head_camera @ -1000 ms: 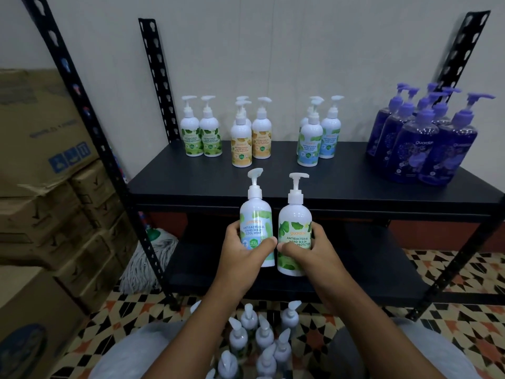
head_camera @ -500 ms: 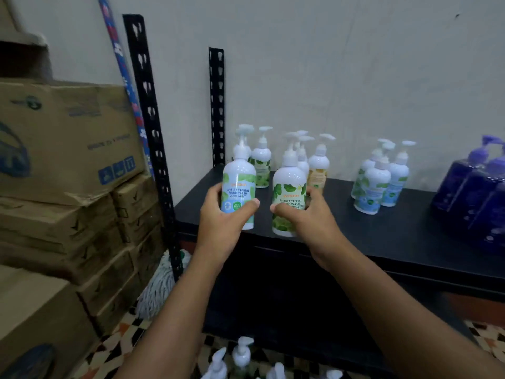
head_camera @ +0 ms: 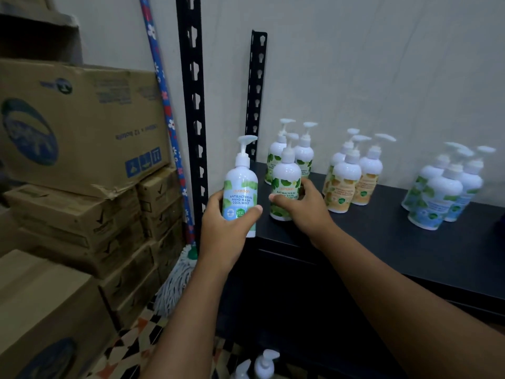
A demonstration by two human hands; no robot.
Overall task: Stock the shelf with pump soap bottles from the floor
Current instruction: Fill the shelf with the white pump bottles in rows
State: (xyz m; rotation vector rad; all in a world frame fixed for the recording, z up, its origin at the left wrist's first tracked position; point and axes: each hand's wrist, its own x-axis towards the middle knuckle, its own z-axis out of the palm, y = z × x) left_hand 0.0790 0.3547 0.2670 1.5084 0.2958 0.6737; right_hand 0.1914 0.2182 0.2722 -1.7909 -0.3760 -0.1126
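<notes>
My left hand (head_camera: 225, 228) grips a white cool mint pump bottle (head_camera: 241, 184) with a blue-green label, held upright in the air just left of the black shelf (head_camera: 382, 242). My right hand (head_camera: 303, 212) holds a green-leaf pump bottle (head_camera: 285, 181) that stands on the shelf's front left corner. Behind it stand two more green-leaf bottles (head_camera: 304, 157). To the right are three orange-label bottles (head_camera: 352, 176) and a cluster of blue-label bottles (head_camera: 448, 190). Pump tops of bottles on the floor (head_camera: 262, 365) show at the bottom edge.
Stacked cardboard boxes (head_camera: 82, 127) fill the left side. A mop with a flowered handle (head_camera: 169, 110) leans between the boxes and the black slotted shelf upright (head_camera: 192, 105). A plain wall runs behind the shelf. Patterned floor tiles (head_camera: 131, 348) lie below.
Both hands rose from the floor with a bottle each and moved toward the shelf's left end. The green-leaf bottle now stands on the shelf. The view swung left and closer.
</notes>
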